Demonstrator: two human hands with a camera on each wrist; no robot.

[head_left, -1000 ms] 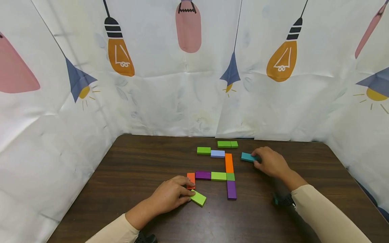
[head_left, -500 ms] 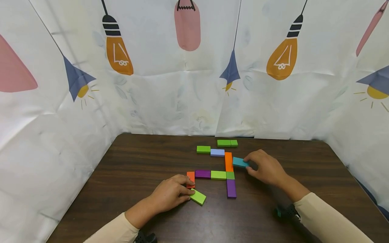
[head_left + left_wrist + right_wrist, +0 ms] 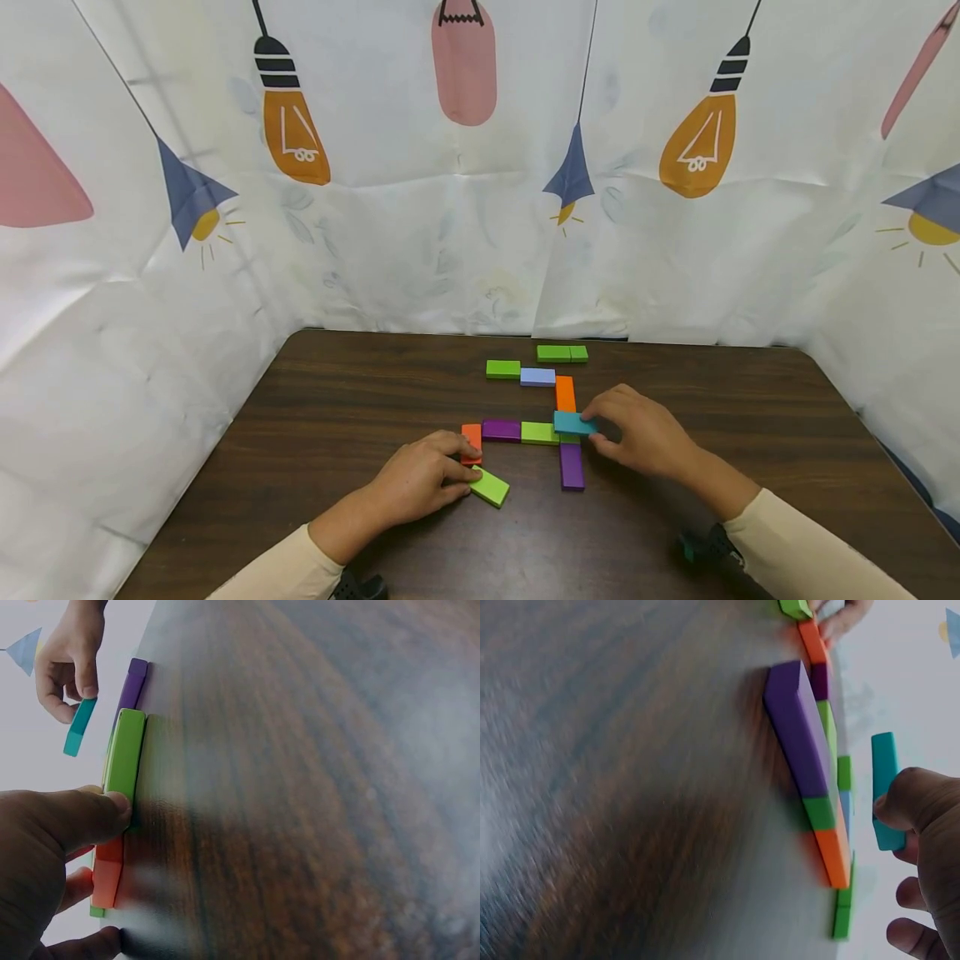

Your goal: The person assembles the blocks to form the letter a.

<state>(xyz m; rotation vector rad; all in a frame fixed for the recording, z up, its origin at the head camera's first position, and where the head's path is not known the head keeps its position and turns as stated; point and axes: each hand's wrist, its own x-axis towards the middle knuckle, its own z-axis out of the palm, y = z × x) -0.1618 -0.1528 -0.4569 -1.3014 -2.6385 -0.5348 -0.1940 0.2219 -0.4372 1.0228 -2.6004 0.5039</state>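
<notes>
My right hand [image 3: 641, 429] pinches a teal block [image 3: 572, 422] by its right end. In the right wrist view the teal block [image 3: 883, 754] is raised off the table, above the joined blocks. My left hand [image 3: 423, 477] pinches a light green block [image 3: 491, 487], which lies at a slant on the table. Its fingertips also reach the red-orange block [image 3: 470, 442] just behind. From there a purple block [image 3: 501, 431], a lime block [image 3: 538, 432] and a mostly covered small green block [image 3: 570, 439] run to the right. Orange [image 3: 566, 393] and purple [image 3: 572, 467] blocks extend behind and in front.
A periwinkle block [image 3: 537, 377] and a green block [image 3: 503, 369] continue left from the orange one. Two green blocks [image 3: 553, 353] lie end to end near the back edge of the dark wooden table [image 3: 337, 417]. A printed white curtain [image 3: 420, 250] hangs behind.
My right hand has carried the teal block left and nearer to me, from beyond the orange block to over the small green one. My left hand has stayed in place.
</notes>
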